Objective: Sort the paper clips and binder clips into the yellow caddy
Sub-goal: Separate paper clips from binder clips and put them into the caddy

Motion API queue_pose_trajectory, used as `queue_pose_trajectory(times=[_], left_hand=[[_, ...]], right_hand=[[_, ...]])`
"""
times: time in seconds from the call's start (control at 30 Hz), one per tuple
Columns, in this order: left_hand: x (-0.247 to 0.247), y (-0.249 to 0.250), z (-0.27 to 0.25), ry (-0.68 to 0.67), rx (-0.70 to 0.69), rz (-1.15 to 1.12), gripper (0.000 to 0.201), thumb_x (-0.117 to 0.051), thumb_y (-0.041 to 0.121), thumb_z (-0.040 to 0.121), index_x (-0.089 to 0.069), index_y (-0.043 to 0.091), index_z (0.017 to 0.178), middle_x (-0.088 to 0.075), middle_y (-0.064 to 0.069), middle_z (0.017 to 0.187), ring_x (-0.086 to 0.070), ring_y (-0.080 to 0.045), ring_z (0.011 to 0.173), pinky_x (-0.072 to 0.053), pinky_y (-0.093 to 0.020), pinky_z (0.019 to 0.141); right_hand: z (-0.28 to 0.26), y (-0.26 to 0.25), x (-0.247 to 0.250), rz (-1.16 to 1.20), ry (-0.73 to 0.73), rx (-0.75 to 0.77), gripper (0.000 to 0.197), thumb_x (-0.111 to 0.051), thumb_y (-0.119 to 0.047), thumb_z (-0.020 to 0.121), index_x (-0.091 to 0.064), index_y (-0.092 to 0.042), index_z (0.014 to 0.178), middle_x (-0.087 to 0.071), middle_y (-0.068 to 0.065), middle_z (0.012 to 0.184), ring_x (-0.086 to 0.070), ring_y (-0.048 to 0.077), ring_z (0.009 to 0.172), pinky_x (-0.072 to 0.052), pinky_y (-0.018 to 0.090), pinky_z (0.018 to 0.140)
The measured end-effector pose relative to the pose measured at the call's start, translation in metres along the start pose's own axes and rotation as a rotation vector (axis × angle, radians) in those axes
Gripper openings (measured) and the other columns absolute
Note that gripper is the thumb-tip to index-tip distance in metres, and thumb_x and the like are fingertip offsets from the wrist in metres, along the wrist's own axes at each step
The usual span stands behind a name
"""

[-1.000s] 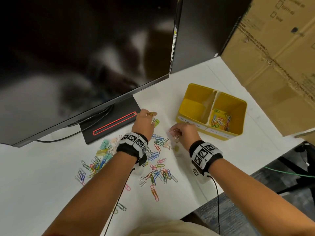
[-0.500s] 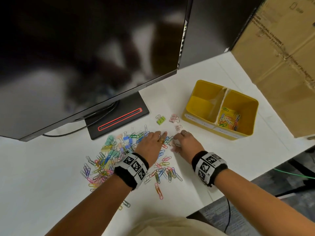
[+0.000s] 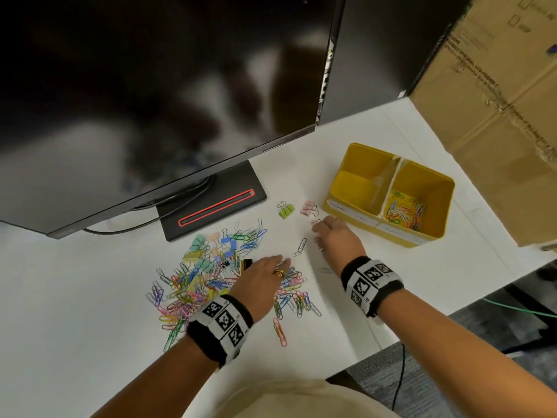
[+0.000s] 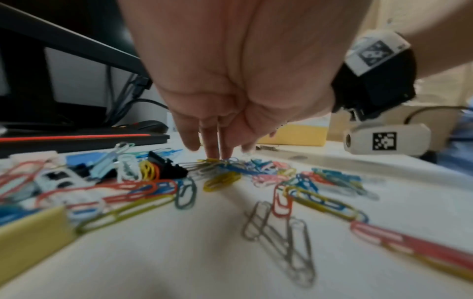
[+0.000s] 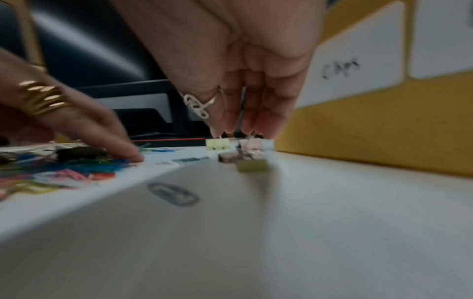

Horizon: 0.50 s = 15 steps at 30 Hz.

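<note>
The yellow caddy [image 3: 434, 236] stands at the right of the white desk; its right compartment holds paper clips [image 3: 405, 211] and its left one shows bare. A green binder clip [image 3: 286, 209] and a pink one [image 3: 309, 208] lie left of it. A mixed pile of coloured paper clips and binder clips [image 3: 196, 285] spreads over the desk's middle. My left hand [image 3: 281, 262] presses straight fingers onto paper clips [image 4: 222, 179] at the pile's right edge, beside a black binder clip [image 4: 166, 168]. My right hand [image 3: 319, 227] lies flat before the caddy [image 5: 384, 131], fingertips [image 5: 230, 127] near small binder clips [image 5: 252, 164].
A large dark monitor [image 3: 150, 101] overhangs the desk's back, and its stand base [image 3: 211, 206] with a red strip sits just behind the pile. A cardboard box [image 3: 497, 116] rises behind the caddy. A lone silver paper clip [image 3: 300, 247] lies between my hands. The desk edge runs close on the right.
My left hand let go of the green binder clip and drew back onto the pile. My right hand left the pink clip and shifted right, toward the caddy's front.
</note>
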<state>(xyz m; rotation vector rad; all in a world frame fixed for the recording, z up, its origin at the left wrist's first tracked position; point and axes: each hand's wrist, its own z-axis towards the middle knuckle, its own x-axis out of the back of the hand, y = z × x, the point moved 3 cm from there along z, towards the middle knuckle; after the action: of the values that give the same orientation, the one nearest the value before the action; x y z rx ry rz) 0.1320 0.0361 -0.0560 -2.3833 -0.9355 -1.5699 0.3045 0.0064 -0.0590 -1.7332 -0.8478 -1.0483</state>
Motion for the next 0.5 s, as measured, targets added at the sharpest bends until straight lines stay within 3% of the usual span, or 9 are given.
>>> queue_pose_trajectory(times=[0.07,0.17,0.23,0.3,0.5], left_hand=[[0.002,-0.012,-0.008,0.128,0.089,-0.069,0.067,-0.038,-0.011,0.084,-0.022,0.010,0.146,-0.018,-0.006,0.157,-0.017,-0.023,0.145,-0.012,-0.031,0.120],[0.006,-0.036,-0.014,0.289,0.290,-0.235,0.038,-0.048,0.002,0.090,-0.052,0.000,0.128,-0.043,-0.013,0.140,-0.039,-0.032,0.130,-0.037,-0.039,0.112],[0.006,-0.047,-0.016,0.265,0.352,-0.351,0.037,-0.052,0.017,0.093,-0.053,0.007,0.129,-0.047,-0.007,0.130,-0.041,-0.025,0.124,-0.039,-0.035,0.108],[0.005,-0.051,-0.016,0.195,0.342,-0.320,0.040,-0.052,0.024,0.093,-0.050,0.014,0.132,-0.046,-0.005,0.128,-0.042,-0.022,0.124,-0.040,-0.034,0.106],[0.007,-0.053,-0.016,0.105,0.365,-0.216,0.037,-0.052,0.020,0.093,-0.054,0.012,0.129,-0.046,-0.010,0.137,-0.042,-0.024,0.127,-0.043,-0.038,0.102]], right_hand=[[-0.008,-0.017,-0.006,-0.001,-0.077,0.125,0.041,-0.043,0.004,0.089,-0.050,-0.007,0.128,-0.049,0.015,0.135,-0.045,0.031,0.125,-0.049,0.038,0.096],[-0.030,-0.032,-0.026,-0.002,-0.286,0.195,0.047,-0.038,-0.009,0.096,-0.030,-0.012,0.142,-0.025,0.013,0.153,-0.025,0.029,0.141,-0.033,0.039,0.114],[-0.046,-0.035,-0.038,-0.034,-0.353,0.225,0.049,-0.038,-0.012,0.097,-0.026,-0.013,0.144,-0.017,0.010,0.156,-0.014,0.028,0.145,-0.024,0.038,0.118],[-0.058,-0.035,-0.046,-0.037,-0.364,0.266,0.049,-0.038,-0.014,0.096,-0.028,-0.013,0.143,-0.017,0.009,0.156,-0.014,0.027,0.145,-0.024,0.038,0.119],[-0.053,-0.041,-0.037,0.062,-0.304,0.231,0.043,-0.039,-0.014,0.096,-0.040,-0.016,0.138,-0.027,0.008,0.153,-0.025,0.024,0.141,-0.032,0.035,0.113]])
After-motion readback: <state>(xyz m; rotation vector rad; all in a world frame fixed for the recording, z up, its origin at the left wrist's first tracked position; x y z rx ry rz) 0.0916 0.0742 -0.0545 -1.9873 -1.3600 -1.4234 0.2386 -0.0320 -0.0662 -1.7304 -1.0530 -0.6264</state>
